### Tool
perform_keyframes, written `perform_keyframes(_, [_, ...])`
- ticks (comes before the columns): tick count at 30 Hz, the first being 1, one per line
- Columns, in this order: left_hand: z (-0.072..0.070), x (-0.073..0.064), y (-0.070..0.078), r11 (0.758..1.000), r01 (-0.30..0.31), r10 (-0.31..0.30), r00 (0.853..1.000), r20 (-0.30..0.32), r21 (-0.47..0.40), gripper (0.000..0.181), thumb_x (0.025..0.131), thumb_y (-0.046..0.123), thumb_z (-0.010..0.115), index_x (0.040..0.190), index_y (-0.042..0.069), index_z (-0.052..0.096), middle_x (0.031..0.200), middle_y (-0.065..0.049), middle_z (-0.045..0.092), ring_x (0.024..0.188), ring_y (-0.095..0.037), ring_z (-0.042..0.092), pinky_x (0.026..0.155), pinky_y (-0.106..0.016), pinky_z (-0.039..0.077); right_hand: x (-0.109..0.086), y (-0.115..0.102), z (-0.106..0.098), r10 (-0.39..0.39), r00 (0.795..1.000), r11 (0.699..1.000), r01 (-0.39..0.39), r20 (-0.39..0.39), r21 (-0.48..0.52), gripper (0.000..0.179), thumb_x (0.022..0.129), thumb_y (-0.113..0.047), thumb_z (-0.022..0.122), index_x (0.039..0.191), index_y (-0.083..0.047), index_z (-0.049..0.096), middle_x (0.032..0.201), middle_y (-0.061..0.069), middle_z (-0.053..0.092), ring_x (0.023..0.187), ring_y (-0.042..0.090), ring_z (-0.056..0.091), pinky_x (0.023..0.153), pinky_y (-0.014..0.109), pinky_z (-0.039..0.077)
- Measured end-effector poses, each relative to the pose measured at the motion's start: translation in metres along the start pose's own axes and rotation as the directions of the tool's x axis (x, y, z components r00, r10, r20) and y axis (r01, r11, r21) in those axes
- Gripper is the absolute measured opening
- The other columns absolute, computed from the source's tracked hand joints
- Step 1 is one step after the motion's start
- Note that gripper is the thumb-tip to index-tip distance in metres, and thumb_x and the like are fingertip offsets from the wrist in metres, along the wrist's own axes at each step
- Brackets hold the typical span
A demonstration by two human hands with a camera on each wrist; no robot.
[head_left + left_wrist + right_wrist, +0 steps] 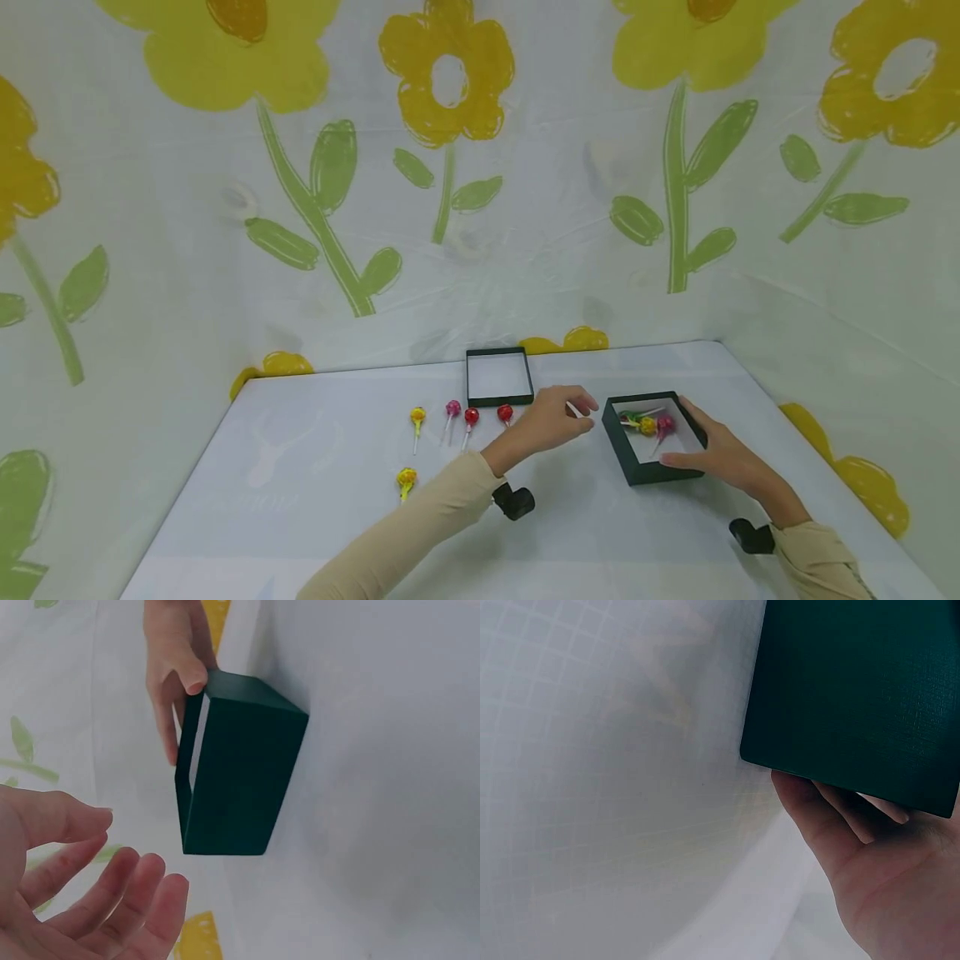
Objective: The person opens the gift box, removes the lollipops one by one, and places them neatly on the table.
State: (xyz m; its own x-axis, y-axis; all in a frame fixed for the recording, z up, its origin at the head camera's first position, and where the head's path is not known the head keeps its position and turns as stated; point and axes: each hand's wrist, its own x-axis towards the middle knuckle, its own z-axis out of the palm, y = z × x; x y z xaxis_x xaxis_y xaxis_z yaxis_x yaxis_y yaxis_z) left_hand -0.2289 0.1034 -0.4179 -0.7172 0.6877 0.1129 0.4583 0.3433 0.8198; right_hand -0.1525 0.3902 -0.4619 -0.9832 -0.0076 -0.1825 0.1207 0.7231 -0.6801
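Observation:
In the head view my right hand (726, 454) holds a dark green box (651, 473) at its right side, thumb over the near rim. Inside the box lie several wrapped lollipops, among them a yellow lollipop (647, 426) and a purple-pink lollipop (665, 427). The right wrist view shows the box's green wall (855, 697) with fingers (802, 802) against its edge. My left hand (551, 421) hovers left of the box, fingers loosely bent and nothing between them. From the left wrist view, that hand (97, 892) is apart from the box (244, 772).
A shallow dark-rimmed lid (500, 402) lies at the table's back edge. In front of it are a pink lollipop (453, 408), red lollipops (471, 416) and a yellow lollipop (417, 414). Another yellow lollipop (406, 479) lies nearer, partly behind the left sleeve (420, 525).

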Motion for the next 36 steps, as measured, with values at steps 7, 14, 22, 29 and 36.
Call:
perform_keyframes(7, [0.014, 0.022, 0.005, 1.0, -0.028, 0.028, 1.0, -0.012, -0.001, 0.016, 0.089, 0.01, 0.064, 0.104, 0.008, 0.067, 0.091, 0.003, 0.062, 0.078, -0.009, 0.055, 0.065, -0.018, 0.048, 0.001, 0.0, 0.002, 0.013, 1.0, 1.0, -0.013, -0.003, 0.006, 0.111, 0.078, -0.04, 0.074, 0.151, -0.006, -0.002, 0.149, 0.036, 0.005, 0.131, 0.057, 0.011, 0.096, 0.073, 0.018])
perform_keyframes(14, [0.032, 0.04, 0.007, 0.997, -0.06, 0.061, 0.998, -0.01, 0.047, 0.016, 0.086, 0.006, 0.064, 0.102, 0.009, 0.067, 0.089, 0.002, 0.063, 0.076, -0.004, 0.053, 0.064, -0.014, 0.047, 0.002, -0.002, 0.007, 0.004, 1.0, 1.0, -0.004, 0.004, 0.025, 0.11, 0.078, -0.04, 0.075, 0.151, -0.007, -0.001, 0.149, 0.035, 0.005, 0.131, 0.057, 0.011, 0.095, 0.074, 0.019])
perform_keyframes(22, [0.058, 0.062, 0.018, 0.989, -0.085, 0.086, 0.996, 0.002, 0.12, 0.02, 0.083, 0.004, 0.067, 0.103, 0.006, 0.067, 0.093, -0.002, 0.067, 0.075, -0.001, 0.053, 0.062, -0.01, 0.045, -0.004, -0.005, 0.0, 0.004, 1.0, 1.0, -0.003, -0.023, 0.016, 0.11, 0.078, -0.041, 0.074, 0.152, -0.008, -0.001, 0.149, 0.035, 0.006, 0.131, 0.057, 0.012, 0.094, 0.074, 0.021])
perform_keyframes(29, [0.08, 0.081, 0.02, 0.967, -0.072, 0.07, 0.997, 0.016, 0.245, 0.018, 0.081, 0.005, 0.068, 0.098, 0.009, 0.069, 0.085, 0.006, 0.063, 0.072, -0.001, 0.052, 0.059, -0.009, 0.043, 0.001, -0.002, 0.001, -0.043, 0.999, 0.998, 0.044, -0.024, 0.044, 0.108, 0.079, -0.037, 0.075, 0.152, -0.008, 0.0, 0.15, 0.033, 0.006, 0.133, 0.054, 0.011, 0.097, 0.072, 0.018])
perform_keyframes(36, [0.103, 0.094, 0.018, 0.887, -0.038, 0.045, 0.999, -0.004, 0.46, 0.016, 0.079, 0.009, 0.07, 0.094, 0.015, 0.07, 0.075, 0.011, 0.054, 0.063, -0.001, 0.045, 0.05, -0.012, 0.036, -0.002, 0.001, -0.002, -0.1, 0.995, 0.991, 0.102, -0.023, 0.086, 0.106, 0.08, -0.029, 0.075, 0.152, -0.007, 0.0, 0.15, 0.034, 0.005, 0.133, 0.054, 0.011, 0.097, 0.072, 0.019])
